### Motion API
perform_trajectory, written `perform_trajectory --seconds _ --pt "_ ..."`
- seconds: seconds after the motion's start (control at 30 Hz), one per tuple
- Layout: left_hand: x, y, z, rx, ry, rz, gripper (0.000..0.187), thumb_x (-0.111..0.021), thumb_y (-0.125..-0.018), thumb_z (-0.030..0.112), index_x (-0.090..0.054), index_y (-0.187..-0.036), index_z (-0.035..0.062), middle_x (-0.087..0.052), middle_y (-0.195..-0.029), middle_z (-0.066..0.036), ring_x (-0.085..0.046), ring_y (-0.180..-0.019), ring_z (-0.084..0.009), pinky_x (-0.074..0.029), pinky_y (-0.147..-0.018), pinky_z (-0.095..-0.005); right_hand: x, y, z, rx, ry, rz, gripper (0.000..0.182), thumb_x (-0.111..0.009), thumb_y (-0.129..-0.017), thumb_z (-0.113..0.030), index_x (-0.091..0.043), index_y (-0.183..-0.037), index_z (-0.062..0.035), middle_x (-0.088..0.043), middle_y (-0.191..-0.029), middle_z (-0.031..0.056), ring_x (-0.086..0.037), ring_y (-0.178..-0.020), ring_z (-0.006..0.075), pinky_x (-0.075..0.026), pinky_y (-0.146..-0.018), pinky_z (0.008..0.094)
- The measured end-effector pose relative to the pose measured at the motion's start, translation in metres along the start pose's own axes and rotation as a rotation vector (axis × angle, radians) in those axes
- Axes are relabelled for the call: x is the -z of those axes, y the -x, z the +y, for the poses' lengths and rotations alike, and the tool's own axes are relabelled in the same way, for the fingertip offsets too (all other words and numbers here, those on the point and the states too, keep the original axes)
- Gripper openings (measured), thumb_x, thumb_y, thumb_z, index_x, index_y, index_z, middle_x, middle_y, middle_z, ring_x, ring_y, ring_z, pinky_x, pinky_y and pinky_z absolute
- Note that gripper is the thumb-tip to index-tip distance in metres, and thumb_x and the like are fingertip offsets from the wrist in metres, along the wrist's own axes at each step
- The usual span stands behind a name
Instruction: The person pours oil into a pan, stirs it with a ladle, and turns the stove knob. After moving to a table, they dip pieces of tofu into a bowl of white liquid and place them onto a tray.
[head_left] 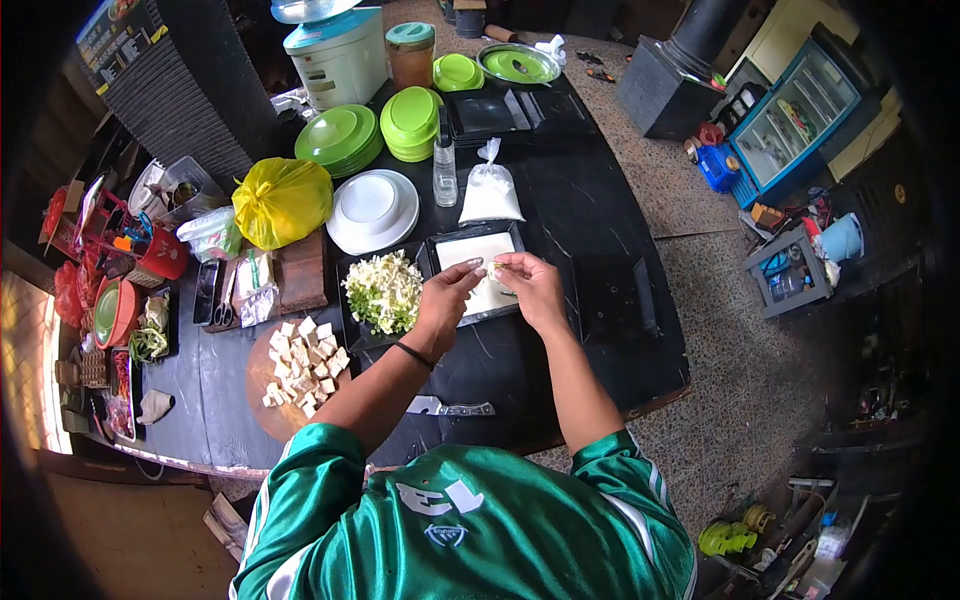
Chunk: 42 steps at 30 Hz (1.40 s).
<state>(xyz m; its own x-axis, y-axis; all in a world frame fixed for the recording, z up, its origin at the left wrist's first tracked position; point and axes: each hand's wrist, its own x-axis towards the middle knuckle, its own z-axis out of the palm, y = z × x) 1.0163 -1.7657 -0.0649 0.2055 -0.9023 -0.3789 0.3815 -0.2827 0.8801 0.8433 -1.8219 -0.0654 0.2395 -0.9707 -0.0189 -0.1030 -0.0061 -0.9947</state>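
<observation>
My left hand [449,300] and my right hand [534,288] meet above a black square tray [430,255] filled with something smooth and white. Fingers of both are pinched together around a tiny pale bit too small to name. To the left, chopped cabbage and green onion [380,288] are heaped on another black tray, close to my left wrist. White tofu cubes [303,365] are piled on a round wooden board [262,362] beside my left forearm. Between my forearms, a knife [450,408] lies flat on the dark table.
Behind the trays stand a tied bag of white powder [491,195], a clear spray bottle [445,175], white plates [372,212] and green plates [340,138]. A yellow bag [283,203] sits at the left. The table's right edge [672,330] curves past my right arm.
</observation>
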Motion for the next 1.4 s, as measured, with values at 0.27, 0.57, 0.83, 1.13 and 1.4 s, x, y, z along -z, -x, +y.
perform_trajectory --seconds 0.27,0.57,0.83,1.13,1.4 --pt "0.005 -0.011 -0.011 0.080 0.066 -0.057 0.029 -0.085 -0.097 0.025 -0.081 -0.117 0.0051 -0.063 -0.084 0.004 -0.046 -0.072 -0.0049 -0.034 -0.058 -0.0212 -0.004 -0.001 -0.016 -0.004 0.071 -0.030 0.027 -0.084 -0.094 -0.013 -0.080 -0.118 -0.0008 -0.080 -0.103 0.0044 -0.071 -0.095 0.0092 -0.055 -0.084 0.0271" --pt "0.008 -0.011 -0.003 0.073 0.081 -0.077 0.030 -0.090 -0.091 0.027 -0.082 -0.111 0.0052 -0.065 -0.085 0.003 -0.047 -0.075 -0.0061 -0.035 -0.060 -0.0228 -0.006 -0.008 0.003 0.058 -0.117 -0.098 0.025 -0.082 -0.095 -0.013 -0.077 -0.118 -0.0045 -0.080 -0.109 0.0066 -0.072 -0.102 0.0119 -0.054 -0.088 0.0292" --pt "0.004 0.000 0.015 0.052 -0.074 -0.097 0.024 -0.089 -0.089 0.034 -0.081 -0.095 0.0116 -0.059 -0.077 0.004 -0.045 -0.066 -0.0068 -0.031 -0.060 -0.0258 0.005 -0.005 -0.020 0.031 0.166 -0.211 0.027 -0.083 -0.095 -0.012 -0.072 -0.119 -0.0045 -0.080 -0.107 0.0071 -0.071 -0.096 0.0128 -0.055 -0.088 0.0315" --pt "0.013 -0.006 0.015 0.119 -0.066 -0.075 0.021 -0.088 -0.089 0.028 -0.079 -0.089 0.0092 -0.066 -0.080 0.003 -0.050 -0.070 -0.0072 -0.038 -0.066 -0.0250 0.009 -0.004 0.004 0.012 0.051 -0.234 0.039 -0.084 -0.093 -0.013 -0.069 -0.129 -0.0056 -0.080 -0.103 0.0076 -0.072 -0.091 0.0142 -0.056 -0.085 0.0324" --pt "0.012 -0.010 0.010 0.113 0.013 -0.054 0.025 -0.090 -0.088 0.034 -0.078 -0.087 0.0124 -0.057 -0.074 0.005 -0.042 -0.064 -0.0060 -0.029 -0.060 -0.0245 -0.001 0.005 -0.002 0.010 0.069 -0.180 0.043 -0.083 -0.093 -0.009 -0.067 -0.132 -0.0051 -0.080 -0.098 0.0068 -0.071 -0.088 0.0115 -0.055 -0.083 0.0301"
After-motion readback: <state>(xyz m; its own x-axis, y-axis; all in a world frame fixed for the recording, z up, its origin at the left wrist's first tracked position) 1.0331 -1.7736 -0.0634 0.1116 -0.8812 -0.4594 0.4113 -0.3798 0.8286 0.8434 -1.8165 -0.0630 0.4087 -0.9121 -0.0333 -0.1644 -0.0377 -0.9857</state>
